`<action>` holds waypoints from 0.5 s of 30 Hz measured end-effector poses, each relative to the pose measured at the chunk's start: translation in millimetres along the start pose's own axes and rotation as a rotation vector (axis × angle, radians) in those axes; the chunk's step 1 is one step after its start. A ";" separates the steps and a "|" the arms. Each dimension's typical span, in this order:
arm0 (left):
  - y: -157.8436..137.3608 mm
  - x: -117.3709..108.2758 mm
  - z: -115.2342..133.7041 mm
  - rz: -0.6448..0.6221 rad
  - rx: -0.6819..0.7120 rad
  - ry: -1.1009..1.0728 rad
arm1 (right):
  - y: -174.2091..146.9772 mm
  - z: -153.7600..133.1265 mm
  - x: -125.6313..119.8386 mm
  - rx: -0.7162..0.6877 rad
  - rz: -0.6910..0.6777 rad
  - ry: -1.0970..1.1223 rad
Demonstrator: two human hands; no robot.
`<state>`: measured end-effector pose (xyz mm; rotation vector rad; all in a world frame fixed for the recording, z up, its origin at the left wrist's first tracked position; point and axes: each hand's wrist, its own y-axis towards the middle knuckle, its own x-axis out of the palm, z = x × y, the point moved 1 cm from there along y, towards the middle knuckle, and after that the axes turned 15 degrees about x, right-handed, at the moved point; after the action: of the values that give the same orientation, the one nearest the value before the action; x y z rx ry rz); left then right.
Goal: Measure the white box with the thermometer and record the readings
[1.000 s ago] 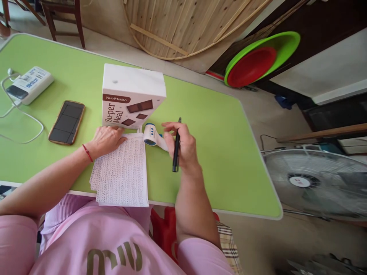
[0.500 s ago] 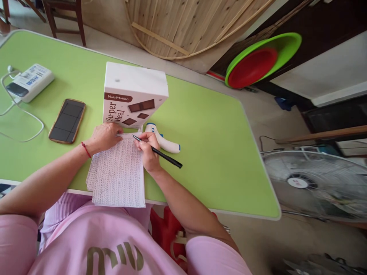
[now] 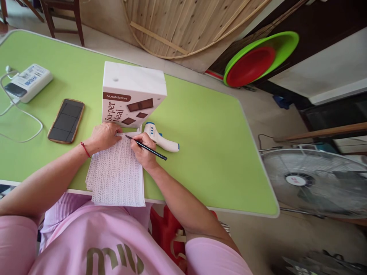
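Note:
Sheets of paper (image 3: 117, 173) covered in rows of small handwriting lie on the green table, their lower end past its near edge. My right hand (image 3: 145, 151) is closed round a black pen (image 3: 151, 151), whose tip meets the top of the top sheet. At the upper left corner of the paper, my left hand (image 3: 105, 135) presses and holds the sheets with curled fingers, a red string bracelet on its wrist. Just behind both hands stands a white NutriMotion box (image 3: 134, 93). A white and blue infrared thermometer (image 3: 162, 139) lies beside my right hand.
On the left of the green table (image 3: 212, 152) are a phone (image 3: 66, 121) and a white power bank (image 3: 30, 82) with a cable. A large fan (image 3: 312, 183) stands past the table's right edge. Green and red basins (image 3: 252, 67) lean behind.
My right hand and the pen have moved slightly left along the top of the sheet, and the pen's back end has swung left. My left hand has stayed on the paper.

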<state>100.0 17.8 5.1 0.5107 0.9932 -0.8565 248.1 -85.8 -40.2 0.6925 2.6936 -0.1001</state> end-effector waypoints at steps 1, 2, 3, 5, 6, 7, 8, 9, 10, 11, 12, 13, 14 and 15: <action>0.0 0.5 -0.6 0.008 0.006 0.002 | 0.2 0.5 0.3 0.003 -0.001 -0.007; 0.0 0.9 -1.0 0.014 0.011 0.003 | 0.5 1.0 0.6 0.005 -0.002 -0.013; 0.1 1.2 -1.2 0.015 0.011 0.003 | 0.9 1.5 1.0 0.005 -0.002 -0.015; 0.3 1.3 -1.0 0.010 0.003 0.002 | 1.5 2.2 1.8 0.002 -0.004 -0.012; 0.3 1.2 -0.6 0.006 -0.002 -0.001 | 1.7 2.4 2.2 0.000 -0.006 -0.008; 0.4 1.0 -0.2 0.002 -0.006 -0.006 | 1.8 2.5 2.7 -0.001 -0.008 -0.004; 0.4 0.7 0.2 0.000 -0.011 -0.012 | 1.9 2.5 3.0 -0.002 -0.013 -0.003; 0.4 0.5 0.5 -0.001 -0.014 -0.018 | 1.7 2.5 3.3 -0.002 -0.018 -0.005; 0.4 0.4 0.7 -0.001 -0.017 -0.023 | 1.5 2.4 3.6 0.000 -0.026 -0.009; 0.4 0.4 0.6 0.001 -0.019 -0.026 | 1.3 2.3 3.7 0.003 -0.031 -0.016; 0.4 0.4 0.5 0.004 -0.018 -0.027 | 1.0 2.2 3.8 0.006 -0.034 -0.022; 0.3 0.4 0.4 0.007 -0.016 -0.026 | 0.7 2.1 3.8 0.007 -0.034 -0.028; 0.3 0.5 0.2 0.009 -0.014 -0.024 | 0.6 2.1 3.7 0.006 -0.032 -0.032; 0.3 0.6 0.1 0.008 -0.014 -0.022 | 0.5 2.1 3.6 0.004 -0.030 -0.034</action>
<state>100.5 17.6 4.6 0.4923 0.9760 -0.8455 246.0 -84.0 -43.5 0.6463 2.6729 -0.1233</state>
